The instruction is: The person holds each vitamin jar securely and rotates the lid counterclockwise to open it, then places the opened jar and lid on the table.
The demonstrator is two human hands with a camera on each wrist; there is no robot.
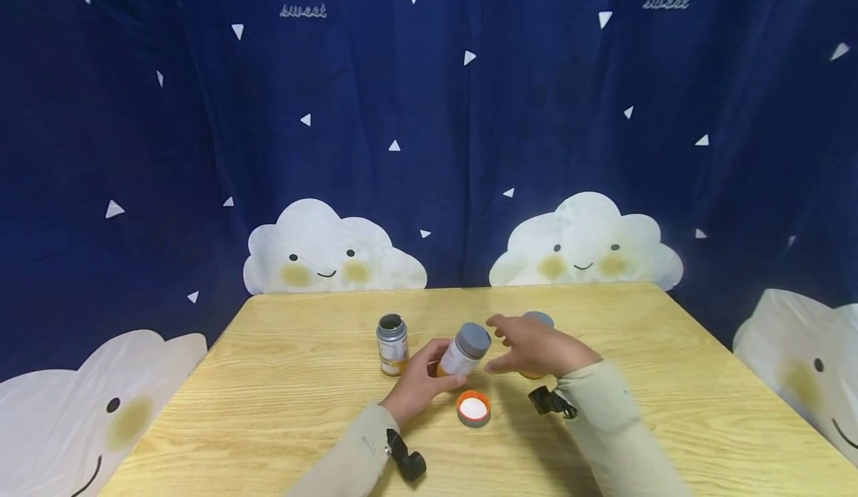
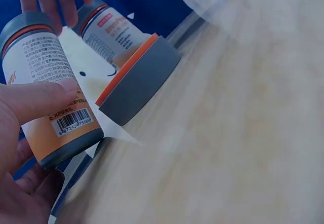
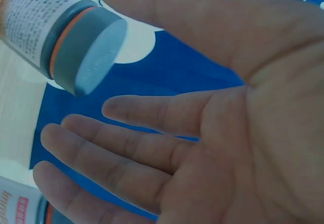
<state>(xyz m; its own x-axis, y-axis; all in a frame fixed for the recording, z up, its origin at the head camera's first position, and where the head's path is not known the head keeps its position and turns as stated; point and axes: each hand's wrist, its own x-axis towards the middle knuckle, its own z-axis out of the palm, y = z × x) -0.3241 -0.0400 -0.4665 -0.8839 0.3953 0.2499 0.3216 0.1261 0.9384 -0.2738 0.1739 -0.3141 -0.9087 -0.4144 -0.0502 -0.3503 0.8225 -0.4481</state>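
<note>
My left hand [image 1: 417, 387] grips a white and orange supplement bottle [image 1: 459, 361] around its body, tilted so its grey cap leans right. The cap [image 3: 86, 46] is on, with an orange ring beneath it. My right hand [image 1: 541, 346] hovers just right of that cap, fingers spread and holding nothing. In the right wrist view its palm and straight fingers lie apart from the bottle. Partly hidden behind the right hand stands another capped bottle [image 1: 538, 319]. A loose grey lid [image 1: 473, 409] lies on the table near the left hand, its orange rim and white inside facing up.
Left of the held bottle, an uncapped bottle [image 1: 392, 349] stands upright with its dark mouth showing. The light wooden table [image 1: 281, 378] runs back to a dark blue curtain [image 1: 375, 95] printed with clouds and triangles.
</note>
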